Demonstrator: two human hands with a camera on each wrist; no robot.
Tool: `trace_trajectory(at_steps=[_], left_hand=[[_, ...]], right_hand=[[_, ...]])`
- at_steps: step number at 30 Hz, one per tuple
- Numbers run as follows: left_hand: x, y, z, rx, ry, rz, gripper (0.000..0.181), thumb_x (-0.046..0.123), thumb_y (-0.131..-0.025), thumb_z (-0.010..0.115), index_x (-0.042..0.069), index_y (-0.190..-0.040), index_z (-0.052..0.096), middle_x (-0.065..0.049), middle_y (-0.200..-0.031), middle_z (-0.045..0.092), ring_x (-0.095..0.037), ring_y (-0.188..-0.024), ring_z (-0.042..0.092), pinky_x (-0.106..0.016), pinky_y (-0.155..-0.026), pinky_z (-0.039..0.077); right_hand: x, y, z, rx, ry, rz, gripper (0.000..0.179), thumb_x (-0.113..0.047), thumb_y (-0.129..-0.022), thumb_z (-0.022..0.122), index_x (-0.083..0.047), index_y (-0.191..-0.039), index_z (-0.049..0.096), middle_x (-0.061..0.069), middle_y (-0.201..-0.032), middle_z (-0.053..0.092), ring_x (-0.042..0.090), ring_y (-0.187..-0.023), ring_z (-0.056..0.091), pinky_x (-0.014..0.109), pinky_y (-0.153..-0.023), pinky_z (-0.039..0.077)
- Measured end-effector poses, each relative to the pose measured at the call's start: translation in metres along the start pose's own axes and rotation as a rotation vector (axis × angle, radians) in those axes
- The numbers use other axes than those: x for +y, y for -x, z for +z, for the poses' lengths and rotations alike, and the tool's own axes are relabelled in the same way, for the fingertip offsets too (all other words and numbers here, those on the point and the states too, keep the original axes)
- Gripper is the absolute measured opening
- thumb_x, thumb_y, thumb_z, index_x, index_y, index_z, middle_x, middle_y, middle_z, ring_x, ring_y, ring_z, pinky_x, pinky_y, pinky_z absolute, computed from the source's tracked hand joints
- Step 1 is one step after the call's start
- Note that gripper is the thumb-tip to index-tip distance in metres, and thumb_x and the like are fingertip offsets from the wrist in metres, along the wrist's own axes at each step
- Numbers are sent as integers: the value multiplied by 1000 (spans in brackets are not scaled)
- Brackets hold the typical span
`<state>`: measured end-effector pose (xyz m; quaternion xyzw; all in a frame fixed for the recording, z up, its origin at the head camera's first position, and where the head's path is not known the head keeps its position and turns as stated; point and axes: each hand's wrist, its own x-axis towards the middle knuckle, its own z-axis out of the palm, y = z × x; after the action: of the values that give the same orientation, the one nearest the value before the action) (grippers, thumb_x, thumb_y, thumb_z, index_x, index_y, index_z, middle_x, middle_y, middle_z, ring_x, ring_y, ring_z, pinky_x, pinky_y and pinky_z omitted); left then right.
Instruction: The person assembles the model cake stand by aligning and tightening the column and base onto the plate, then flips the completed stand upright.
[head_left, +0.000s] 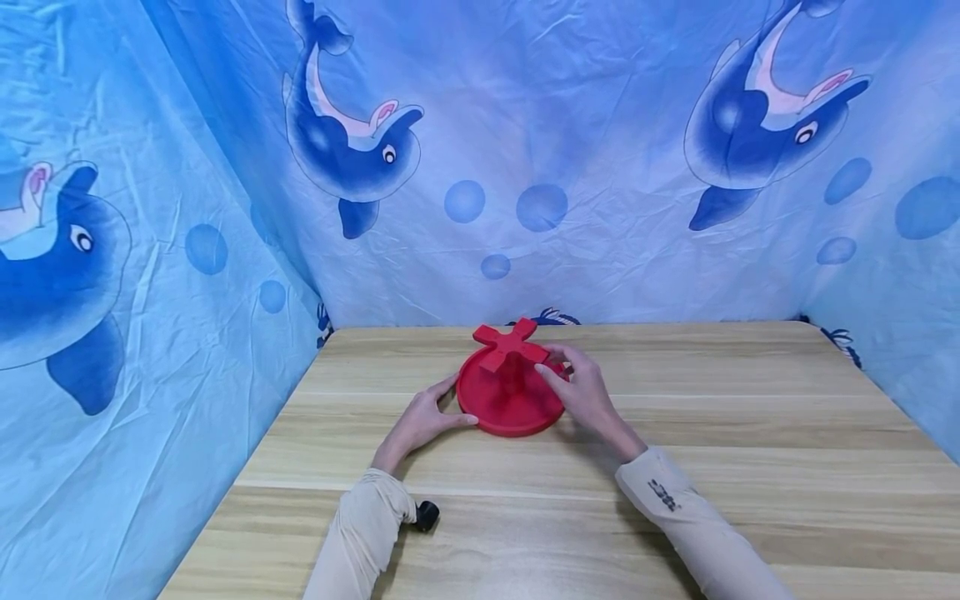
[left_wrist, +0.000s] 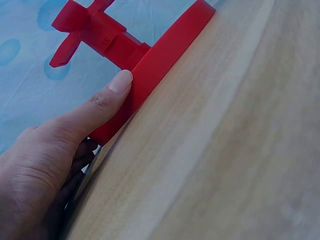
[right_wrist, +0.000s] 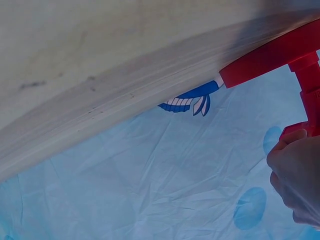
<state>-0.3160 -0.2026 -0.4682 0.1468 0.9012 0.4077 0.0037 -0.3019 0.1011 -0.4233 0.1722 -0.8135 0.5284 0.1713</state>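
Observation:
A red round tray-like base (head_left: 487,412) with a raised rim lies on the table. From its middle rises a stepped red post (left_wrist: 107,40) with small digits on its side, topped by a red four-armed cross piece (head_left: 508,345). My left hand (head_left: 422,421) holds the base's rim at its left side, the thumb (left_wrist: 107,102) along the outer wall and the fingers mostly hidden behind. At the right, my right hand (head_left: 587,390) pinches one arm of the cross piece between thumb and fingers. In the right wrist view that hand (right_wrist: 300,172) partly covers the cross.
The light wood table (head_left: 750,467) extends around the base. Blue sheeting (head_left: 600,250) printed with dolphins and bubbles hangs behind and at the sides. A small black object (head_left: 427,516) sits beside the left sleeve cuff (head_left: 382,500).

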Motion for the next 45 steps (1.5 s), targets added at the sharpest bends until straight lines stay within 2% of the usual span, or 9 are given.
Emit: trace_trajectory(at_steps=[7, 22, 28, 33, 38, 42, 45], left_hand=[[1, 0, 0, -3, -2, -2, 98, 51, -80, 88, 16, -160, 43, -10, -159, 45, -33, -146, 39, -54, -116, 37], [1, -1, 2, 16, 14, 6, 99, 50, -79, 89, 13, -159, 44, -10, -157, 47, -34, -145, 40, -55, -113, 40], [2, -2, 1, 6, -13, -3, 97, 49, -79, 89, 13, -158, 45, -10, -158, 47, -33, -146, 39, -53, -116, 37], [2, -2, -2, -21, -7, 3, 99, 49, -79, 89, 15, -159, 43, -10, -159, 45, -33, -146, 39, -53, -115, 38], [2, -5, -6, -56, 0, 30, 106, 50, -76, 91, 16, -161, 38, -9, -161, 42, -31, -147, 38, -52, -115, 39], [-1, -9, -9, -86, -30, 44, 111, 50, -76, 92, 12, -163, 34, -8, -163, 38, -31, -150, 33, -52, -118, 34], [-2, -12, -12, -117, -76, 52, 115, 51, -75, 92, 10, -164, 31, -8, -165, 34, -29, -152, 30, -50, -119, 33]], right_hand=[[-1, 1, 2, 13, 11, 5, 41, -12, -95, 77, -4, -133, 64, 11, -118, 67, 28, -104, 62, 35, -80, 58], [-2, 1, 6, 30, 23, 4, 40, -10, -94, 79, -5, -131, 66, 10, -117, 67, 25, -103, 62, 36, -80, 59], [-2, 2, 2, 1, 30, 1, 41, -13, -95, 78, -5, -133, 65, 11, -119, 67, 26, -104, 62, 36, -81, 59], [7, 0, -8, -97, 31, 12, 51, -16, -94, 78, -8, -141, 60, 10, -123, 65, 28, -109, 60, 39, -83, 58], [26, -3, -24, -245, 69, 79, 74, -29, -91, 82, -6, -153, 47, 17, -139, 58, 36, -126, 54, 52, -94, 56], [43, -4, -35, -353, 123, 125, 99, -40, -85, 86, 0, -159, 36, 22, -153, 47, 43, -141, 41, 62, -104, 46], [55, -5, -39, -428, 140, 120, 110, -42, -80, 90, 5, -160, 30, 24, -159, 39, 45, -146, 34, 63, -110, 40]])
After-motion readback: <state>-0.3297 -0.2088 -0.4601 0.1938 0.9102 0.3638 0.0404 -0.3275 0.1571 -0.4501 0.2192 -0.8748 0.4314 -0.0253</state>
